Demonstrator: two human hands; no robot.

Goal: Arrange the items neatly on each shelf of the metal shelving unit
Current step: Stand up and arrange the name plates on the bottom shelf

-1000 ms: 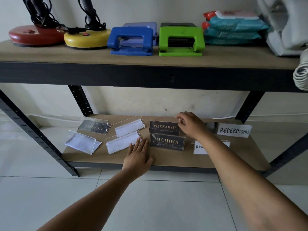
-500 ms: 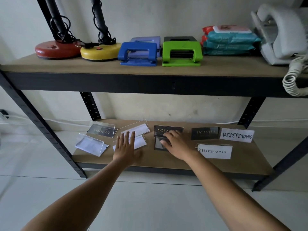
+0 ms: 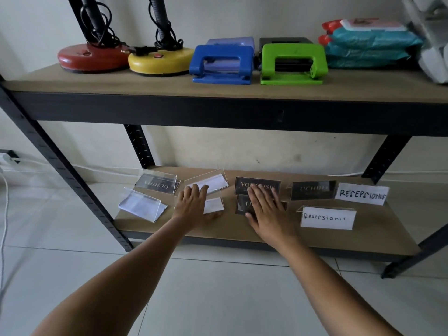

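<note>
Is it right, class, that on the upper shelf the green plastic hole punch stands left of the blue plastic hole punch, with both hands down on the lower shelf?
Not quite. The head view shows the green plastic hole punch standing right of the blue plastic hole punch. The left hand and right hand are indeed at the lower shelf.

The right hand [image 3: 268, 209] covers the middle of the lettering on two dark signs [image 3: 257, 186], so neither reads whole. The left hand [image 3: 191, 204] hides part of a clear holder [image 3: 214, 205]. The far dark sign [image 3: 312, 190] is too blurred to read fully. Both lamp [image 3: 93, 55] stems and the white object [image 3: 434, 40] at right are cut by the frame edges.
</note>
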